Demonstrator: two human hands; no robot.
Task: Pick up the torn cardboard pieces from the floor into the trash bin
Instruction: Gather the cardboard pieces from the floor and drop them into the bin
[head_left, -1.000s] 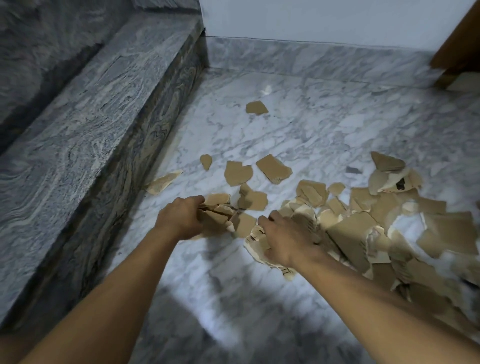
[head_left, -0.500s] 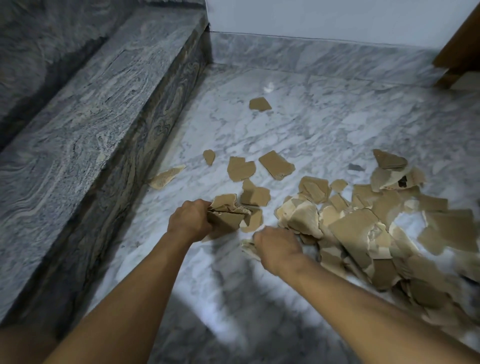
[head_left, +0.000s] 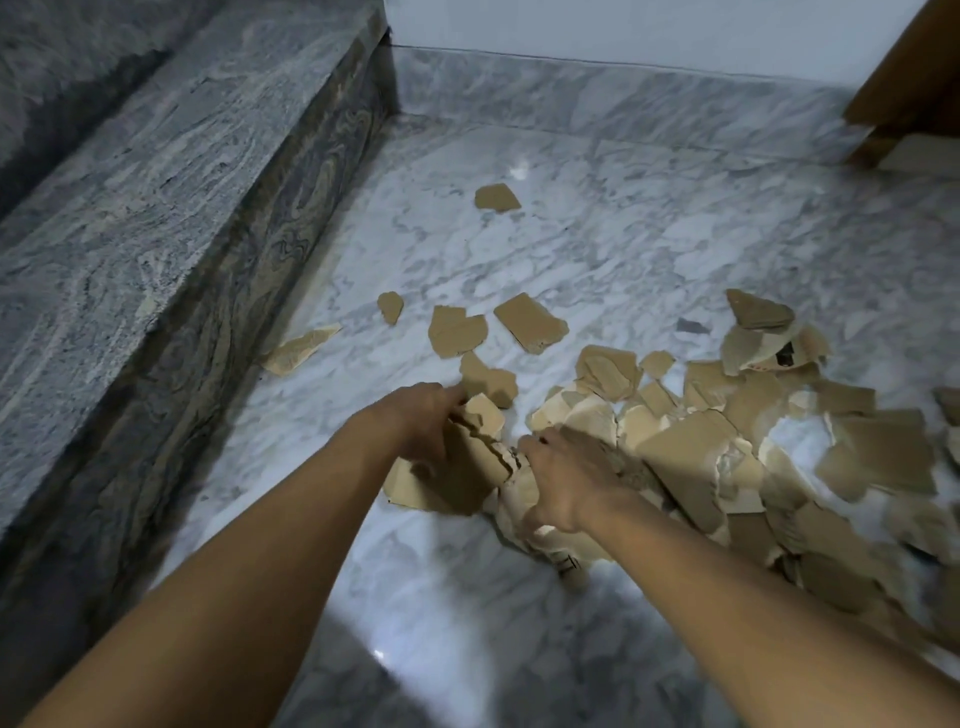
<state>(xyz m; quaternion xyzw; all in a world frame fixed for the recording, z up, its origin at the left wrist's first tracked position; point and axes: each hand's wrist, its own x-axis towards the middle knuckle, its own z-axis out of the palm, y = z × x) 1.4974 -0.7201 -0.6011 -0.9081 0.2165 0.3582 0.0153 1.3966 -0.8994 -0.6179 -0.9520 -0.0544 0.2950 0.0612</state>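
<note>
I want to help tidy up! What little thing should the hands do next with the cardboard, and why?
Probably lift both handfuls off the floor together. The left hand grips a bunch of cardboard pieces, and the right hand grips loose pieces at the near edge of the pile, so both look full. No trash bin shows here, so carrying comes after lifting.

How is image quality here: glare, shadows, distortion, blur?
Head view: glare spots on the marble floor; arm shadows darken its near part; mild wide-angle bowing along the stone step; cardboard pieces at far right look soft; left hand and right hand are legible.
</note>
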